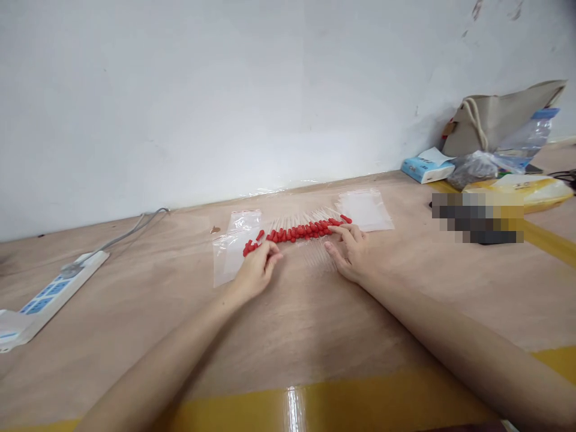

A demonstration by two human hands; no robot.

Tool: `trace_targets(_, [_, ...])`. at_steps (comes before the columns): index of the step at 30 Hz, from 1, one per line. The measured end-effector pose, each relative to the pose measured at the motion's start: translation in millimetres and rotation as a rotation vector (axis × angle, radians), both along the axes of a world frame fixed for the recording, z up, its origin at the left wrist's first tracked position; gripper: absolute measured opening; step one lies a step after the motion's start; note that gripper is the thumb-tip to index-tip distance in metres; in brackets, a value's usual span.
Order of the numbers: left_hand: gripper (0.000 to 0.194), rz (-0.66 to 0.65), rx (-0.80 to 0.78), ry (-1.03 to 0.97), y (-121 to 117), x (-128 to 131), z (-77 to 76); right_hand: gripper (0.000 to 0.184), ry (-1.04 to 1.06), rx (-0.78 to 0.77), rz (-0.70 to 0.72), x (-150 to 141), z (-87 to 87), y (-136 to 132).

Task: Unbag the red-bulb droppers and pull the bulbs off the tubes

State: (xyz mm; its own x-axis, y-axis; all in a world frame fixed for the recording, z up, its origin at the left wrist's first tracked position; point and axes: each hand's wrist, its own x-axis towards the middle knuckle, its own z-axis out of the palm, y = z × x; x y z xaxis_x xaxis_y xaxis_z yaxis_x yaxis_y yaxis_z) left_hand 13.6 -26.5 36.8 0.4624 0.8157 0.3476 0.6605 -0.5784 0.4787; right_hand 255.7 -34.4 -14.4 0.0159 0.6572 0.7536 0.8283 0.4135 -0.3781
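A row of small red rubber bulbs [299,231] lies across the middle of the table, with thin pale stems [288,222] fanning out behind it. Several thin clear tubes [317,255] lie in front of the row. My left hand [257,267] is at the row's left end, beside a few loose red bulbs [248,247]. Its fingers are curled in, thumb close to them, and what they may hold is hidden. At the right end, my right hand [351,252] has thumb and fingers apart, its fingertips by the bulbs.
Clear plastic bags [222,258] lie left of the row, and more bags [366,210] lie to its right. A power strip [54,294] with a grey cable is far left. Tissues [427,165], a cloth bag [499,120] and a yellow packet [540,192] sit at right. A wall stands behind.
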Motion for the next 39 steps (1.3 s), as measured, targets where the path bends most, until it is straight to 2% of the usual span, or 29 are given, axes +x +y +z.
trace_targets(3, [0.012, -0.094, 0.034, -0.019, -17.4, -1.4, -27.5, 0.035, -0.11, -0.019, 0.113, -1.0, 6.0, -6.0])
trace_targets(6, [0.012, -0.106, 0.014, -0.058, -17.1, -0.2, -39.4, 0.031, -0.225, -0.03, 0.231, -3.4, 11.2, -10.7])
trace_targets(15, [0.011, -0.156, 0.013, -0.095, -20.5, 3.6, -34.4, 0.026, -0.386, -0.01, 0.387, -22.4, 3.1, -16.4])
trace_targets(22, [0.015, -0.133, 0.036, -0.134, -20.1, 5.3, -33.9, 0.02, -0.43, -0.006, 0.391, -27.2, 3.3, -15.8])
trace_targets(28, [0.02, -0.162, -0.034, -0.095, -18.7, 4.4, -31.9, 0.022, -0.415, -0.001, 0.41, -23.4, 6.5, -19.2])
trace_targets(33, [0.022, -0.168, -0.09, -0.061, -18.2, 1.0, -31.1, 0.024, -0.44, -0.064, 0.427, -19.1, 10.1, -23.0])
trace_targets(39, [0.02, -0.176, -0.083, -0.065, -19.3, 0.6, -29.3, 0.023, -0.431, -0.057, 0.444, -16.4, 8.5, -23.8])
